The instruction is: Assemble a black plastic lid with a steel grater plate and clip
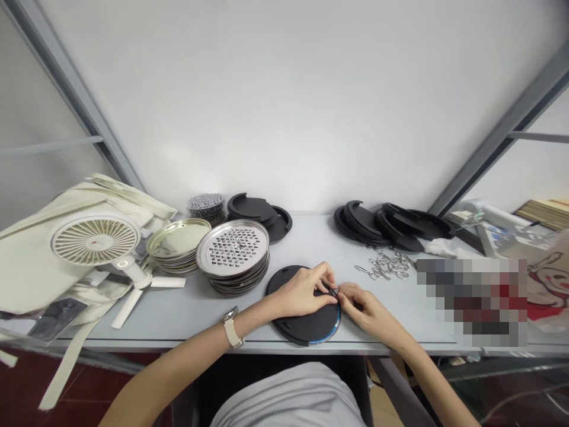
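A round black disc [297, 326] lies on the table in front of me, with a strip of blue showing along its right rim. My left hand [304, 292] rests over the disc, fingers bent and closed on a small shiny metal piece [333, 292] at the disc's upper right edge. From the right side my right hand [367, 309] pinches at the same metal piece with thumb and forefinger. The fingers cover most of that piece, so its full shape is hidden. Beyond my right hand lies a loose pile of bent metal wire loops [386, 265].
Left of the disc stand stacks of perforated metal plates [237, 249] and gold-toned lids [178, 240]. Black round holders [253, 209] lie behind, with more black holders [364, 222] at the right. A white fan [95, 240] stands at the left; a printed bag [551, 279] is far right.
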Action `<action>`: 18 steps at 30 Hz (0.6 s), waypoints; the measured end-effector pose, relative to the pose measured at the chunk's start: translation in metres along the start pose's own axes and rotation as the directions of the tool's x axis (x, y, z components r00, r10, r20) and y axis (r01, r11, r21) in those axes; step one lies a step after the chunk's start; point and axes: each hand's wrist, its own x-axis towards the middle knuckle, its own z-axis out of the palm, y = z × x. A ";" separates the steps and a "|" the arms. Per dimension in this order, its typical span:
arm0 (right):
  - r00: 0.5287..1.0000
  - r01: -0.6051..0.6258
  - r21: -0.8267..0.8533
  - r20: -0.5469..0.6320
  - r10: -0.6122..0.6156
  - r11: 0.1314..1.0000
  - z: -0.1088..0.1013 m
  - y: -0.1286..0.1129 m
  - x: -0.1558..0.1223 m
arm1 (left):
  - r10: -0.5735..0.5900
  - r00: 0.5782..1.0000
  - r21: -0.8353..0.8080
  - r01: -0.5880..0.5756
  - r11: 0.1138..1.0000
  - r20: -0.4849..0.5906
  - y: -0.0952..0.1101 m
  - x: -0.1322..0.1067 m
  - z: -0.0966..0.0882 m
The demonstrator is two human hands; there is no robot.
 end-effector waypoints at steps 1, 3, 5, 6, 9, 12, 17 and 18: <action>1.000 0.000 0.002 0.000 0.000 1.000 0.000 0.000 0.000 | -0.004 1.000 -0.005 0.004 1.000 0.000 0.000 0.000 0.000; 1.000 -0.001 0.009 0.000 0.001 1.000 -0.002 -0.001 0.000 | -0.011 1.000 -0.019 0.011 1.000 0.001 0.000 0.000 0.001; 1.000 -0.007 0.019 0.003 0.006 1.000 -0.003 -0.002 0.000 | -0.010 1.000 -0.041 0.010 0.999 0.000 0.000 0.000 0.000; 1.000 -0.012 0.024 0.006 0.012 1.000 -0.004 -0.002 0.000 | -0.010 1.000 -0.050 0.010 0.999 0.000 0.000 0.000 0.000; 0.999 -0.037 0.036 -0.004 0.037 0.999 -0.004 -0.002 0.000 | -0.012 1.000 -0.054 0.012 0.998 -0.005 0.001 -0.001 0.000; 0.997 -0.072 0.058 -0.022 0.073 0.996 -0.003 -0.003 0.000 | -0.009 1.000 -0.021 0.008 1.000 -0.013 0.001 -0.001 -0.001; 0.997 -0.068 0.053 -0.024 0.070 0.996 0.000 -0.009 0.003 | 0.017 1.000 0.040 -0.016 0.999 -0.018 0.001 0.000 -0.001; 0.998 -0.057 0.044 -0.020 0.058 0.997 0.001 -0.009 0.003 | 0.015 1.000 0.042 -0.014 0.999 -0.016 0.000 0.000 -0.001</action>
